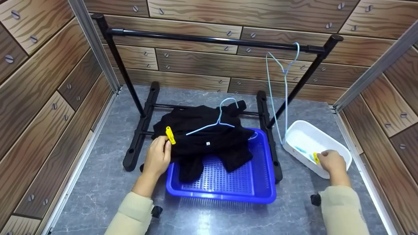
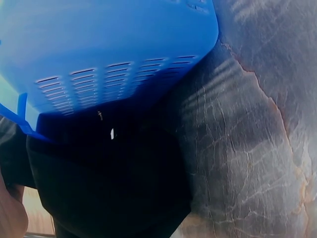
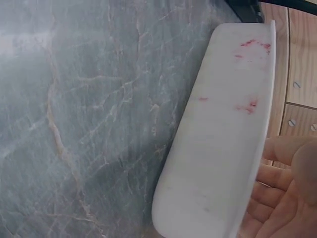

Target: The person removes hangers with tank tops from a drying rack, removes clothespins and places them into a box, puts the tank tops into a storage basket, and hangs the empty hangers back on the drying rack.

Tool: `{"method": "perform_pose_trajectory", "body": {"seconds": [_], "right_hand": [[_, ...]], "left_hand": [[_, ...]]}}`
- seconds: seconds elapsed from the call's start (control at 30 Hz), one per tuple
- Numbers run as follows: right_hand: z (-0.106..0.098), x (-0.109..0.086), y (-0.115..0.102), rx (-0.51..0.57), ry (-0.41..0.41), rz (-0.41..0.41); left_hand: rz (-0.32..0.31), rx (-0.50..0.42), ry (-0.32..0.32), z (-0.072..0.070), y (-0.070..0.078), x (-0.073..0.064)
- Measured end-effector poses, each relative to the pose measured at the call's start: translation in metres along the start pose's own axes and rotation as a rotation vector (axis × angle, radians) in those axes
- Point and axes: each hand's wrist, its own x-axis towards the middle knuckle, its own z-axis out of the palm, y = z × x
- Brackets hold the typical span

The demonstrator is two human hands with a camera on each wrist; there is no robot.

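Observation:
A black garment (image 1: 209, 130) on a light blue hanger (image 1: 219, 122) hangs over a blue basket (image 1: 222, 195), its lower parts dipping inside. My left hand (image 1: 158, 156) grips the garment's left edge, where a yellow clothespin (image 1: 170, 135) stands just beyond the fingertips. In the left wrist view dark cloth (image 2: 114, 183) hangs beside the basket, and part of the hand shows at the lower left. My right hand (image 1: 333, 161) reaches into a white bin (image 1: 295, 132) and pinches another yellow clothespin (image 1: 316, 158). In the right wrist view the bin's wall (image 3: 213, 129) hides the fingertips.
A black clothes rack (image 1: 209, 39) stands behind the basket, its feet on the grey floor. A second blue hanger (image 1: 286, 85) hangs at the right end of its bar. Light blue pieces (image 1: 300, 149) lie in the bin. Wood-patterned walls enclose three sides.

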Motion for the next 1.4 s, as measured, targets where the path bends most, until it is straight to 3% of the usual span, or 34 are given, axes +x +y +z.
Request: {"method": "perform_pose_trajectory", "body": {"seconds": [0.2,0.67,1.13,1.4], "right_hand": [[-0.008,-0.009,-0.011,0.051,0.071,-0.007],[-0.036,-0.042,-0.069,0.132,0.285,-0.12],[-0.061,-0.093,-0.155,0.245,0.582,-0.23],[-0.057,-0.106,-0.203,0.351,0.643,-0.383]], "left_hand": [[0.011,-0.001,0.005,0.001,0.001,0.0],[0.003,0.008,0.007,0.001,0.004,0.0],[0.001,0.012,0.011,0.002,0.004,0.001],[-0.012,0.018,0.012,0.001,0.003,0.001]]}}
